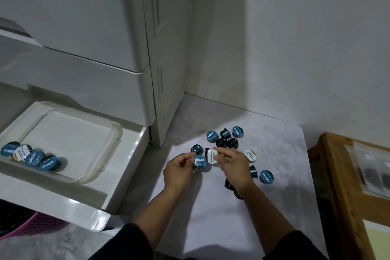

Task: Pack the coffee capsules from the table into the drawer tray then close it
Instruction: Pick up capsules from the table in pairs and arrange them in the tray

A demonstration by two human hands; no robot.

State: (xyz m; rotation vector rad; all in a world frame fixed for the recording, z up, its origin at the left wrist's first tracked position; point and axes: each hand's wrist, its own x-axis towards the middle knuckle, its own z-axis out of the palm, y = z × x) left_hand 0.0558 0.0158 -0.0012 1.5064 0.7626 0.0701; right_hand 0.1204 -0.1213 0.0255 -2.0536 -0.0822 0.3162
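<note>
1. The right hand (233,167) covers part of two dark capsules (230,186) near its wrist; the pink basket (31,226) is cut off at the near left.
2. The left hand (179,167) pinches a blue-lidded capsule (199,161); right fingers pinch a white-lidded capsule (211,156).
3. Loose capsules (226,142) cluster on the table (274,207), bare toward its near edge.
4. The open drawer (124,167) holds a clear plastic tray (101,154) with four foil-lidded capsules (31,156) at its left.

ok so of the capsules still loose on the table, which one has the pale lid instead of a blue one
The cream-lidded capsule, just right of the right hand and untouched. The other loose lids showing are blue.
</note>
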